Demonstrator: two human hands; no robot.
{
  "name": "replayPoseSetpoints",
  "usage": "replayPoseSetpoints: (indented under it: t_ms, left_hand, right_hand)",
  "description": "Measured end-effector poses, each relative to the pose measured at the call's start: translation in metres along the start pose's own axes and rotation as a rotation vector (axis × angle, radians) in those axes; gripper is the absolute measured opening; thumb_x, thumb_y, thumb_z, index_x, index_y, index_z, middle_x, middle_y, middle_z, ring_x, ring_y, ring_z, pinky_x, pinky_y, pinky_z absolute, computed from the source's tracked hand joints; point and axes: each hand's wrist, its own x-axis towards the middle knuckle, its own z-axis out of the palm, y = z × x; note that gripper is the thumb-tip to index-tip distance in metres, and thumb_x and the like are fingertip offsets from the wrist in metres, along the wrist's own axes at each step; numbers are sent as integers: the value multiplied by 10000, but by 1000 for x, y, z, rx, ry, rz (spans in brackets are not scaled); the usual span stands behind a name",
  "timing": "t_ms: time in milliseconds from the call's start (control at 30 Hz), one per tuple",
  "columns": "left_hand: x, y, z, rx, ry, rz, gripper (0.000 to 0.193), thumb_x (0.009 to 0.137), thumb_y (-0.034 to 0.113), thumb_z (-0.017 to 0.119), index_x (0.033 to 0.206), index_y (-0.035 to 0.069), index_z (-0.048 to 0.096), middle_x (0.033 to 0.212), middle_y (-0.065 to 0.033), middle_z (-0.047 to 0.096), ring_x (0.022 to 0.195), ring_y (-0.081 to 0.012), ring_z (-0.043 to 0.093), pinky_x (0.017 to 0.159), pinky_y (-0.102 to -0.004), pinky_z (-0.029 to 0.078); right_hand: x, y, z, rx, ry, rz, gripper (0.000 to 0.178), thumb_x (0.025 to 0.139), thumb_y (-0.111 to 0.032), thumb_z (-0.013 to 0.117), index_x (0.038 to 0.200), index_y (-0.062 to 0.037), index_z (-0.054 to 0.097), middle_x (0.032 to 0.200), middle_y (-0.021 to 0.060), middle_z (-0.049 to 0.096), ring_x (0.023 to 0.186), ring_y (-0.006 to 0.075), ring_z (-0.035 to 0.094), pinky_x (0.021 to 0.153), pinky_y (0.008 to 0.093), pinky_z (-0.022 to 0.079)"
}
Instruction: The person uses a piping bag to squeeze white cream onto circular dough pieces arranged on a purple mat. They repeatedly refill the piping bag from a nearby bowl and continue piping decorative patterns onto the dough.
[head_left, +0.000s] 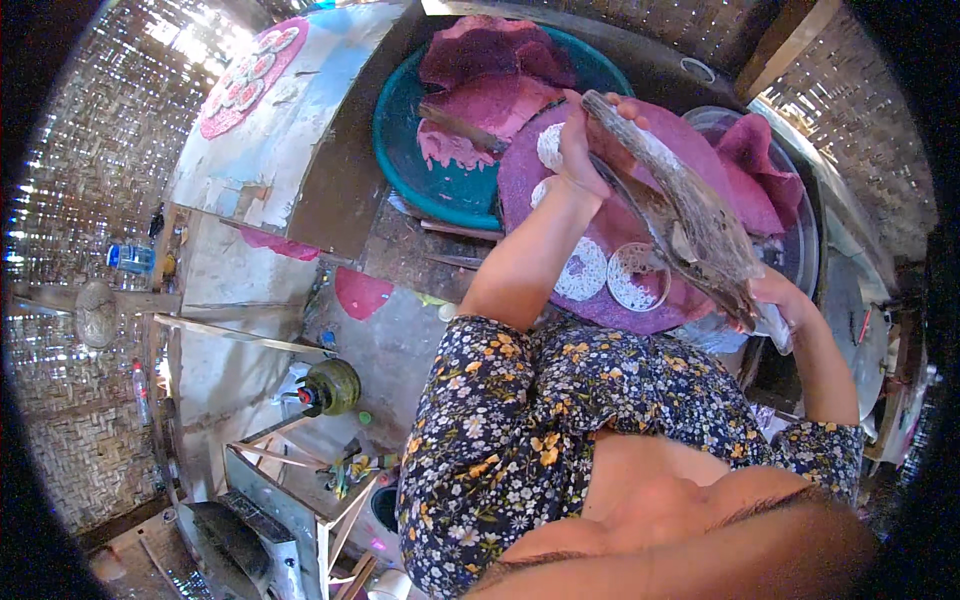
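Head view shows me a long wooden piece (690, 210) slanting over the purple tray (518, 188). Left hand (582, 150) clamps fingers around its upper end; at its lower end, right hand's (782, 298) finger state I cannot tell. Positioning step, I judge; next move needs steady two-ended support.

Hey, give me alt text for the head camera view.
A person's left hand and right hand hold a long, rough grey-brown object, its kind unclear, over a round purple mat bearing white lacy discs. Up and left of the mat is a teal tub holding pink material.
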Motion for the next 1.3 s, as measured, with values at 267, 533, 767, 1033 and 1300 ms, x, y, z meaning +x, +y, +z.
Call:
replayPoseSetpoints:
  t_ms: [267,533,767,1033,1300]
  left_hand:
    - [-29,-18,-1,-9,179,-27,506,801,606,412,885,123,538,803,-62,594,802,-281,595,552,-388,504]
    - [-31,21,13,85,134,48,592,755,663,430,825,81,515,734,-74,552,728,-256,537,689,-378,450]
    - [-9,41,52,283,-39,-36,646,786,649,384,1089,92,505,957,-85,572,959,-267,526,840,-411,409]
    - [-53,-12,21,1970,-165,370,317,819,206,524,1096,55,497,1020,-80,563,1019,-196,497,870,-301,394]
    - [-135,60,-16,1993,-94,556,133,838,202,523,887,79,506,707,-47,502,681,-196,509,787,-325,436]
  right_hand:
    - [-18,7,18,110,-13,15,895,567,-433,673,1270,-9,316,939,130,552,663,153,551,444,247,455]
    - [12,7,32,88,-201,-10,900,594,-407,674,1311,-31,283,1072,122,520,810,178,553,601,280,473]
    - [14,-9,31,-38,-3,-409,917,632,-393,678,1329,14,243,1259,127,418,1144,207,401,984,315,267]
    - [33,-13,56,-225,135,-610,883,670,-591,609,1254,11,332,1007,121,536,910,190,533,760,334,439]
    - [59,24,21,-918,561,-585,253,744,-318,612,782,-71,646,759,101,595,672,252,583,623,375,454]
